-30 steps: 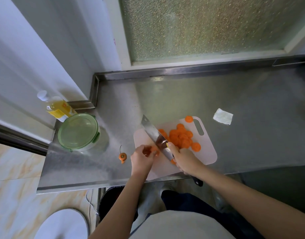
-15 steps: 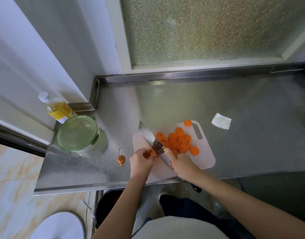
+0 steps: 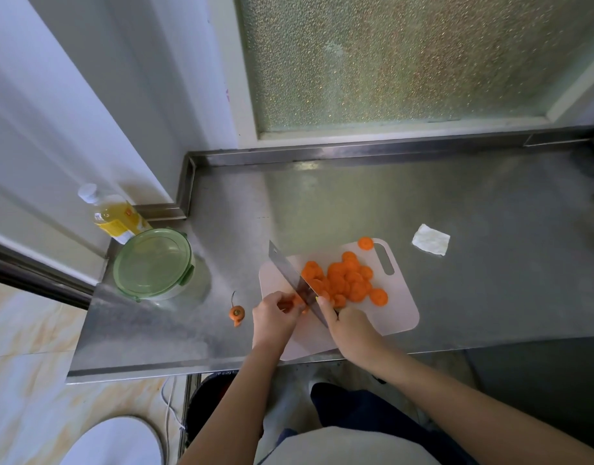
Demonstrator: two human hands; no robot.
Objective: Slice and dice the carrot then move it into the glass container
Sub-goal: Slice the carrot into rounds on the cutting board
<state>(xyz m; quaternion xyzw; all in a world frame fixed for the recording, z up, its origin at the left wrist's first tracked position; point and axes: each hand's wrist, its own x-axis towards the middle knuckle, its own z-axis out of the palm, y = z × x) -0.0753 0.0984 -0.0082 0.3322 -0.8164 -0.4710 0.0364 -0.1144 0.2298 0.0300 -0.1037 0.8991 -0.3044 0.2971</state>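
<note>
On a pale pink cutting board [image 3: 399, 310] lies a heap of round orange carrot slices [image 3: 347, 280]; one slice [image 3: 365, 243] sits alone near the board's handle slot. My left hand [image 3: 274, 318] pinches the short remaining carrot stub [image 3: 297, 302] at the board's left. My right hand [image 3: 351, 327] grips the handle of a cleaver [image 3: 290, 275], its blade edge down against the stub. The glass container [image 3: 154, 265], closed with a green lid, stands to the left on the steel counter. The cut carrot top [image 3: 236, 313] lies between container and board.
A bottle of yellow liquid [image 3: 116, 216] stands behind the container by the wall. A folded white tissue [image 3: 430, 239] lies right of the board. The steel counter [image 3: 490, 246] has a raised back rim under a frosted window. A dark bin sits below the front edge.
The cleaver and both hands keep working at the stub; the blade has shifted a little leftward along it, and the stub looks shorter.
</note>
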